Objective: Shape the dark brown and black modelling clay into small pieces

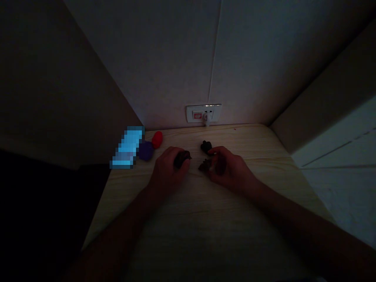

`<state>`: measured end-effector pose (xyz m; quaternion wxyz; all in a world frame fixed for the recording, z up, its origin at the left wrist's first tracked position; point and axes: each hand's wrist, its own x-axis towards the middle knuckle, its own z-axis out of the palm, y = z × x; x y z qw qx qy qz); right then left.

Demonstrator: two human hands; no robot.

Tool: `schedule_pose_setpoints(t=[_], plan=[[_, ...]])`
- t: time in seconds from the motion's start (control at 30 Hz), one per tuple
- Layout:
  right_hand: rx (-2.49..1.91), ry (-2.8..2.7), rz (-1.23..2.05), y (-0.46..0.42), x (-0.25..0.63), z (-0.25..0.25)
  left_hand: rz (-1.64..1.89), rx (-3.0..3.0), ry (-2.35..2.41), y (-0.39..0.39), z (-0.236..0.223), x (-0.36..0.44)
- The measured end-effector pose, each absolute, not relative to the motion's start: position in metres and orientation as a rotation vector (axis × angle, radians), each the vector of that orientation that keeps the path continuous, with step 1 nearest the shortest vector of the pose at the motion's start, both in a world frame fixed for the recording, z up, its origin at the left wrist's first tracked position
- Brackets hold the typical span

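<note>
Pointing lengthwise left, a brown piece point(206, 165) fills the gripping right hand point(232, 167). The left hand point(167, 166) clasps a dark lump point(180, 159).

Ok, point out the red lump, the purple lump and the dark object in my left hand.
Red lump point(158, 139): head view, its rounded middle.
Purple lump point(146, 151): head view, its middle.
Dark object point(181, 159): head view, its uncovered side.

Hands: one left hand point(167, 168), one right hand point(233, 166). Dark lumps point(206, 147): at least three, one in the left fingers point(185, 167), one in the right, one lying beyond; whether the right hold several cannot be told. Red lump point(157, 140): one. Purple lump point(146, 151): one. Pixelated bright oblong point(128, 147): one. Socket plate point(216, 112): one. Plug point(206, 118): one. Desk point(176, 219): one.
</note>
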<state>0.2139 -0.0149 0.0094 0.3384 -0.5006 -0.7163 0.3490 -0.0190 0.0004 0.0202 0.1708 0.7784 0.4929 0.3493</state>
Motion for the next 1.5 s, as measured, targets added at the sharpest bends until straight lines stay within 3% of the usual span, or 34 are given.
schedule_pose_setpoints(t=[0.53, 0.87, 1.27, 1.5], plan=[[-1.344, -2.126, 0.895, -0.009, 0.229, 0.025, 1.032, 1.930, 1.180, -0.007, 0.014, -0.011], [-1.234, -2.117, 0.599, -0.017, 0.227, 0.042, 1.055, 1.826, 1.131, -0.012, 0.015, -0.003], [-1.172, -1.604, 1.029, -0.034, 0.208, 0.042, 1.254, 2.140, 1.007, -0.024, 0.023, 0.001], [-1.196, -1.655, 0.952, -0.038, 0.208, 0.046, 1.280, 2.267, 0.995, -0.025, 0.026, 0.002]])
